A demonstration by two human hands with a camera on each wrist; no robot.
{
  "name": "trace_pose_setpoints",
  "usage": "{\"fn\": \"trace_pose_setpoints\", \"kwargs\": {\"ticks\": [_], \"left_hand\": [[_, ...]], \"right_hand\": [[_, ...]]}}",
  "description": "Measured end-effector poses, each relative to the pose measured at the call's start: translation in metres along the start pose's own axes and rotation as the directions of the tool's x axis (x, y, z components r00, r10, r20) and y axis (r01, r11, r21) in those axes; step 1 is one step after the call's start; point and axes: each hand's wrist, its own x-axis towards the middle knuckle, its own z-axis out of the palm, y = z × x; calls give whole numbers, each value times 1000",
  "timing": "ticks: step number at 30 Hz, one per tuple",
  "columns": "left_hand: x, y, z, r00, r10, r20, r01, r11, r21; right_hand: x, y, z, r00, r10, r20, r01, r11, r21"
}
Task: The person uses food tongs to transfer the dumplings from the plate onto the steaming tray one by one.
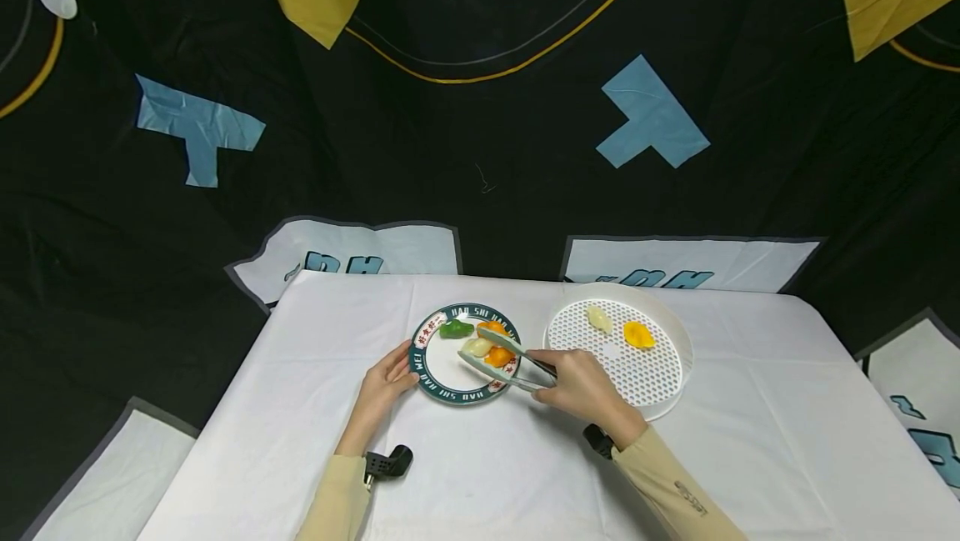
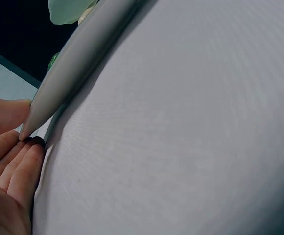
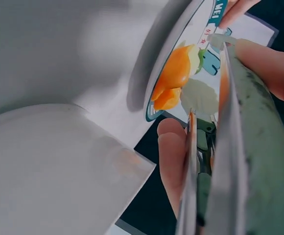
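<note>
My left hand pinches the left rim of a round plate with a dark green lettered border. In the left wrist view the thumb lies on one side of the rim and fingers on the other; the plate is tilted there. My right hand grips pale green tongs, whose tips reach over the plate, spread around a pale, glossy piece. Two orange pieces lie close by the tips. A green piece sits toward the plate's back left.
Right of the plate stands a round white tray with a perforated base. On it lie a pale piece and a yellow piece. A white cloth covers the table, and a black curtain hangs behind.
</note>
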Motion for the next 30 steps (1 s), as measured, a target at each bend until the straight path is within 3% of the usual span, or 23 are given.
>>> {"fn": "trace_pose_setpoints", "kwargs": {"ticks": [16,23,30], "left_hand": [[0,0,0,1000,10,-6,-10,1000,7],[0,-1,0,1000,30,1,-30,1000,5],[0,-2,0,1000,6,-5,-6,1000,-5]], "right_hand": [[17,-6,5,998,-15,56,20,995,-93],[15,-4,6,999,-21,43,25,996,-84],[12,-4,6,999,-25,34,26,999,-31]]}}
